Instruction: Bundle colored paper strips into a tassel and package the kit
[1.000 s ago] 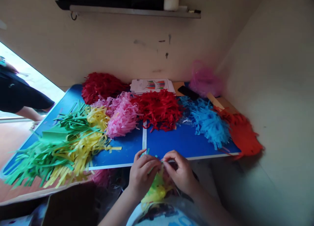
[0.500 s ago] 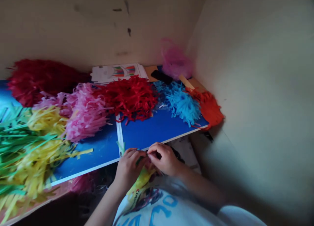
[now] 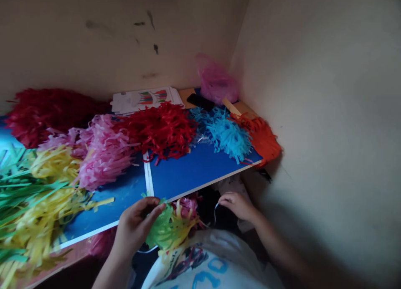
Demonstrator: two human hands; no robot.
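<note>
Between my hands, at my lap, lies a bunch of green, yellow and pink paper strips [image 3: 171, 226]. My left hand [image 3: 134, 222] is at its left side, thumb and fingers closed at the top edge of the green strips. A thin white string [image 3: 215, 214] hangs from the pinched fingers of my right hand [image 3: 236, 204], to the right of the bunch. Another piece of white string [image 3: 148, 251] shows below my left hand.
On the blue table [image 3: 181, 172] lie red [image 3: 166, 132], pink [image 3: 105, 155], light blue [image 3: 230, 132], orange [image 3: 266, 140] and green-yellow fringe bunches. Behind them are printed sheets [image 3: 125, 102], a black phone [image 3: 200, 101] and a pink plastic bag [image 3: 217, 82].
My hands were close together and have moved apart, left hand leftward and right hand rightward. The multicoloured bunch and the white string now show between them.
</note>
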